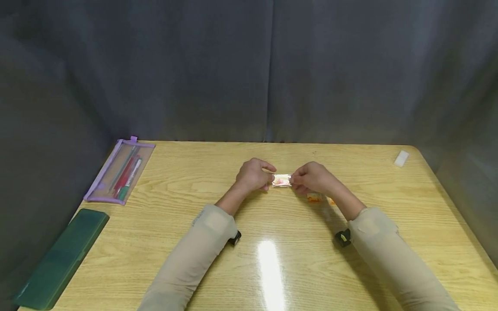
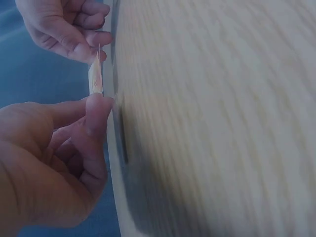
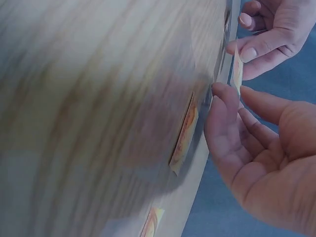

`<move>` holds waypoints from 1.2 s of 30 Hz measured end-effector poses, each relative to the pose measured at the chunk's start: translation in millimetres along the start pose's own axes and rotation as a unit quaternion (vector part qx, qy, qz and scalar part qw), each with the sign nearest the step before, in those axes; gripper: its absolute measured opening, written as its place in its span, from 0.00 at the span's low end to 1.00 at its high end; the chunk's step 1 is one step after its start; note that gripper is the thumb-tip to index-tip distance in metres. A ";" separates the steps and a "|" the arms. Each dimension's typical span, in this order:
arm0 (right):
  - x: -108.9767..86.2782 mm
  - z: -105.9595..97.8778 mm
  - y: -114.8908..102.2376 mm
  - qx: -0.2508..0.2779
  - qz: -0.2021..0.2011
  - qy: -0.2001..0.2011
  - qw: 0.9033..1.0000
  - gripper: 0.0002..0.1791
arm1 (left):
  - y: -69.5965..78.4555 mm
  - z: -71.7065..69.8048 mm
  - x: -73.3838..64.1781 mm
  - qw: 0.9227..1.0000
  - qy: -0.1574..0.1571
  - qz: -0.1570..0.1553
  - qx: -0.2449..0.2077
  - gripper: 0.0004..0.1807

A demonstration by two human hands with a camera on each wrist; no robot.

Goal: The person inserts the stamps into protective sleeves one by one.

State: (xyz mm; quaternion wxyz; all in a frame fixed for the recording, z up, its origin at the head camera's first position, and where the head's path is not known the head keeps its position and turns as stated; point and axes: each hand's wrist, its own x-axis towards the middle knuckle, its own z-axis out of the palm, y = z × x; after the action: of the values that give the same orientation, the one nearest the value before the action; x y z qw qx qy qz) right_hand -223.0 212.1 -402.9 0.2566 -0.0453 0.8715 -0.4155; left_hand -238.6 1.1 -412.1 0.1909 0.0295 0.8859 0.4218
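A small flat packet (image 1: 282, 180), pale with reddish print and shiny in the light, is held between the two hands over the far middle of the table. My left hand (image 1: 253, 175) pinches its left end between thumb and finger. At the opposite end, the thumb and fingers of my right hand (image 1: 313, 177) grip it. The left wrist view shows this packet (image 2: 96, 76) nearly edge-on, raised off the wood. Two similar orange packets lie on the table by the right forearm: one packet (image 3: 185, 136) nearer the hand, the other packet (image 3: 151, 223) partly cut off by the frame.
On the left of the wooden table (image 1: 194, 259) lie a purple-edged mesh pouch (image 1: 105, 172) with pens inside and a long dark green case (image 1: 64, 259). A white block (image 1: 401, 158) sits at the far right corner. Dark curtains (image 1: 194, 73) surround the table.
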 end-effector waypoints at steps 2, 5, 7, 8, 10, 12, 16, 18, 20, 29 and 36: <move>-0.6 0.1 -0.8 -0.011 0.001 0.001 1.000 0.15 | 1.0 0.8 -0.7 1.000 0.004 -0.004 0.014 0.14; -1.3 0.2 -1.3 -0.027 0.004 0.004 1.000 0.15 | 2.2 1.8 -2.6 1.000 0.004 -0.005 0.017 0.14; -1.5 0.2 -1.7 -0.035 0.006 0.005 0.999 0.15 | 2.7 2.1 -4.0 1.000 0.002 -0.004 0.011 0.14; -1.4 0.1 -1.8 -0.039 0.004 0.004 0.999 0.15 | 3.0 2.3 -4.6 1.000 0.001 -0.004 0.008 0.14; -1.1 0.0 -2.2 -0.044 0.003 0.004 0.999 0.15 | 3.3 2.4 -5.5 1.000 -0.001 -0.004 0.000 0.14; -1.1 -0.4 -2.7 -0.047 0.003 0.006 0.999 0.15 | 3.9 2.2 -6.4 1.000 -0.003 -0.003 -0.006 0.15; -1.2 -1.0 -2.3 -0.053 0.007 0.009 0.999 0.15 | 5.5 1.8 -7.6 1.000 -0.003 0.000 -0.002 0.17; -1.7 -1.7 -2.0 -0.055 0.007 0.011 0.998 0.16 | 6.2 1.5 -7.9 1.000 -0.002 0.000 0.003 0.17; -2.5 -2.2 -1.0 -0.056 0.009 0.014 0.998 0.16 | 6.6 1.1 -8.2 1.000 -0.004 0.000 0.007 0.18; -17.5 -12.2 -0.7 -0.045 0.006 0.041 0.998 0.18 | 4.3 -11.3 -18.4 0.999 -0.032 0.033 0.007 0.23; -36.3 -19.7 9.3 -0.023 -0.015 0.079 0.996 0.24 | 1.6 -16.2 -28.0 0.993 -0.030 0.105 0.044 0.35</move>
State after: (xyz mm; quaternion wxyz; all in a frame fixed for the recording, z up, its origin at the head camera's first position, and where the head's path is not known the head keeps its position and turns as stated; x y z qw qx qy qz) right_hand -199.9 242.6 -384.7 0.1794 -0.0313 0.8977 -0.4012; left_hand -218.7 -15.7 -392.8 0.1702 0.1433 0.8894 0.3994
